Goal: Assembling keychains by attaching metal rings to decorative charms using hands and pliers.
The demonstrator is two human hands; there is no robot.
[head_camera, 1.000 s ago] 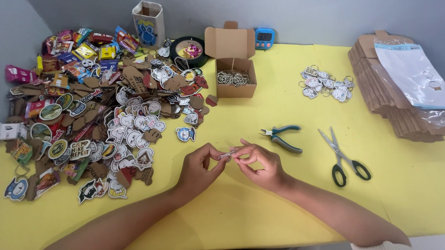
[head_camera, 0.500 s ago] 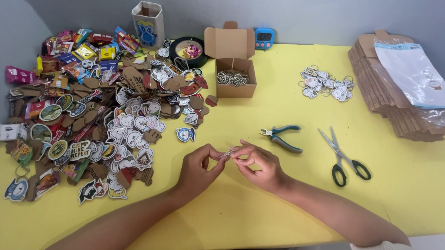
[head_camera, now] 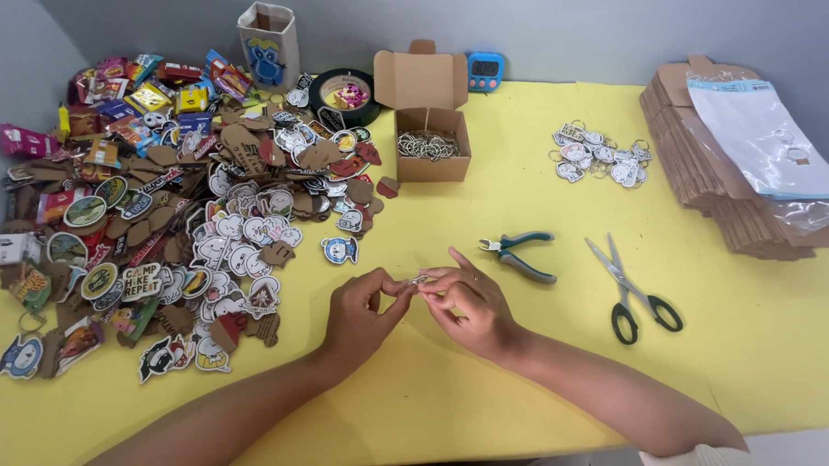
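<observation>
Left hand (head_camera: 361,316) and right hand (head_camera: 467,304) both pinch one small ring (head_camera: 419,280) mid-counter (head_camera: 538,375), steadying it from either side; pliers (head_camera: 517,252) near.

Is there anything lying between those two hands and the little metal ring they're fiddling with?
Nothing visible: the left hand and right hand both pinch the small metal ring directly, above bare yellow table.
</observation>
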